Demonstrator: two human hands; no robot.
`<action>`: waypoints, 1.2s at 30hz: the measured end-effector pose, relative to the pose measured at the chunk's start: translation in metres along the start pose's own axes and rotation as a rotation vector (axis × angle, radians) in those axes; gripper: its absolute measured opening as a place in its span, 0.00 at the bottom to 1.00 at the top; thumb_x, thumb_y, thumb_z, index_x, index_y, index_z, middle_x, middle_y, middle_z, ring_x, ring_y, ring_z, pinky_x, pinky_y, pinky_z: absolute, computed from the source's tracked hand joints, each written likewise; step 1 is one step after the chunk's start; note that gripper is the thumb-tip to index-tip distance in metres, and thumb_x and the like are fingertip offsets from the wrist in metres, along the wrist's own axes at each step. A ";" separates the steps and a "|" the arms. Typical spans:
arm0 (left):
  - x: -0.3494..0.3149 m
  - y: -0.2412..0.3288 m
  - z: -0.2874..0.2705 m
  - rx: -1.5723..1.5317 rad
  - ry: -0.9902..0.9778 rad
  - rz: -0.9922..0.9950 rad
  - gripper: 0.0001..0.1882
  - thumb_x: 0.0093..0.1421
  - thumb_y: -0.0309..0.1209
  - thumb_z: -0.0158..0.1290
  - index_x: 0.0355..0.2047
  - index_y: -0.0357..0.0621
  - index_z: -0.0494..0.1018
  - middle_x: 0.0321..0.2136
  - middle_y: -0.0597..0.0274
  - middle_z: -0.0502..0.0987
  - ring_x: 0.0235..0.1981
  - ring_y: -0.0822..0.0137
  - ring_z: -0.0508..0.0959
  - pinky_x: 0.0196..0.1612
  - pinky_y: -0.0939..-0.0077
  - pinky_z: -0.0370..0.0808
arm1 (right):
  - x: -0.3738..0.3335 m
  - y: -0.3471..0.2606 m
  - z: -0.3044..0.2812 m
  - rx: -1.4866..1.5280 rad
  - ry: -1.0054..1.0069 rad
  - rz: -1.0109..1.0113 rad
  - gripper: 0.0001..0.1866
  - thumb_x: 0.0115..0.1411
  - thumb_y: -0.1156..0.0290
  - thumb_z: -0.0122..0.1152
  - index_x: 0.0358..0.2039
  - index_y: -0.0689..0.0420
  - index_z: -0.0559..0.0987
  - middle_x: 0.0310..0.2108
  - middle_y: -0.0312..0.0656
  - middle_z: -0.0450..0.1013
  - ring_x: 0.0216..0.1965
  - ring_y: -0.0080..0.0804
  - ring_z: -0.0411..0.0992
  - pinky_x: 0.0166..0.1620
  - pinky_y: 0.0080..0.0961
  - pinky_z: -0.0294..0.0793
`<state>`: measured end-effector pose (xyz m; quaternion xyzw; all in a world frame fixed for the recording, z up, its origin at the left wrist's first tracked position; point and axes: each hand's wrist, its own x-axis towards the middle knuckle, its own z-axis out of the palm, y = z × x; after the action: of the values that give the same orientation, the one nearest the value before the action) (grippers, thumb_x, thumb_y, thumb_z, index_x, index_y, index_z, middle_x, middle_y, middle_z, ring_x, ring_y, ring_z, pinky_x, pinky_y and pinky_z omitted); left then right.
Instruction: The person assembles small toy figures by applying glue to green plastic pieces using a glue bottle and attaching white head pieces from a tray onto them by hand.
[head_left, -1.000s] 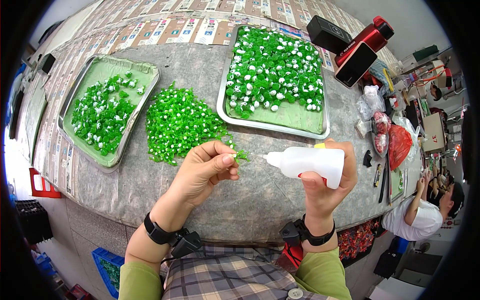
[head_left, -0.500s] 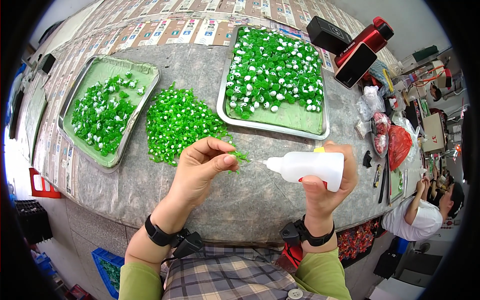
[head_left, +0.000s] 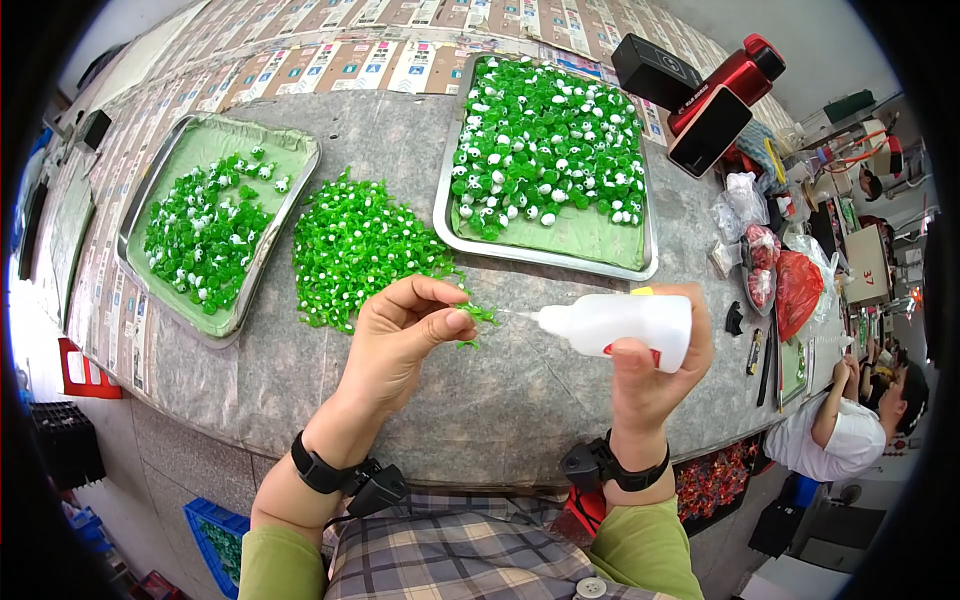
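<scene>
Between thumb and fingertips, my left hand point(head_left: 405, 335) pinches a small green plastic piece point(head_left: 480, 314). My right hand point(head_left: 655, 375) is wrapped round a white squeeze bottle point(head_left: 625, 328), which lies nearly level with its thin nozzle pointing left at the green piece. Whether the tip touches the piece, I cannot tell. Just beyond my left hand lies a loose heap of small green pieces point(head_left: 365, 250) with white spots. A metal tray point(head_left: 560, 248) at the back holds many green and white pieces. Another tray point(head_left: 225, 325), at the left, carries fewer of them.
A phone point(head_left: 710, 130) leans by a red bottle point(head_left: 735, 75) and a black box point(head_left: 655, 70) at the back right. Plastic bags point(head_left: 798, 290) and a cutter knife point(head_left: 754, 352) lie along the right side. A person in white point(head_left: 838, 430) sits farther right.
The squeeze bottle in my right hand has shifted slightly right and tilted a little. My left hand keeps its pinch on the green piece, almost unmoved.
</scene>
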<state>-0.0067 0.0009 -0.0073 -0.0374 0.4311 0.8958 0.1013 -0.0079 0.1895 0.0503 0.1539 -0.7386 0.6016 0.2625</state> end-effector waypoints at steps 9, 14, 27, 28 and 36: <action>-0.001 0.001 -0.001 -0.008 0.047 -0.040 0.07 0.48 0.24 0.53 0.29 0.39 0.69 0.23 0.63 0.72 0.25 0.73 0.73 0.31 0.80 0.72 | 0.017 0.038 -0.066 0.115 0.092 0.437 0.19 0.47 0.74 0.57 0.40 0.63 0.65 0.34 0.43 0.69 0.34 0.23 0.68 0.36 0.15 0.67; 0.000 0.000 0.001 -0.002 0.056 -0.041 0.07 0.48 0.24 0.52 0.29 0.39 0.69 0.23 0.64 0.72 0.24 0.74 0.72 0.31 0.79 0.72 | 0.001 0.077 -0.109 0.008 0.136 0.541 0.19 0.48 0.78 0.55 0.40 0.63 0.63 0.39 0.45 0.67 0.38 0.24 0.66 0.40 0.17 0.66; 0.001 -0.001 0.001 -0.004 0.037 -0.067 0.06 0.49 0.24 0.52 0.30 0.39 0.69 0.23 0.65 0.72 0.25 0.75 0.72 0.32 0.79 0.72 | 0.031 0.024 -0.070 -0.747 0.035 -0.009 0.11 0.44 0.75 0.58 0.30 0.61 0.70 0.28 0.40 0.70 0.29 0.27 0.67 0.31 0.20 0.65; -0.001 0.000 -0.003 -0.002 0.046 -0.060 0.06 0.49 0.24 0.52 0.30 0.39 0.69 0.23 0.65 0.72 0.25 0.75 0.72 0.32 0.79 0.72 | 0.037 0.027 -0.049 -0.639 -0.097 0.043 0.08 0.45 0.74 0.57 0.27 0.61 0.72 0.24 0.39 0.70 0.27 0.26 0.68 0.29 0.20 0.65; 0.001 0.001 0.001 -0.012 0.057 -0.060 0.07 0.49 0.25 0.51 0.29 0.39 0.68 0.23 0.66 0.71 0.23 0.75 0.72 0.29 0.81 0.73 | 0.051 0.108 0.011 -0.816 -0.569 0.123 0.09 0.41 0.71 0.59 0.25 0.58 0.71 0.22 0.41 0.70 0.28 0.37 0.68 0.31 0.29 0.67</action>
<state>-0.0077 0.0012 -0.0062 -0.0764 0.4271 0.8936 0.1154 -0.1100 0.2084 -0.0090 0.1529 -0.9637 0.2124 0.0537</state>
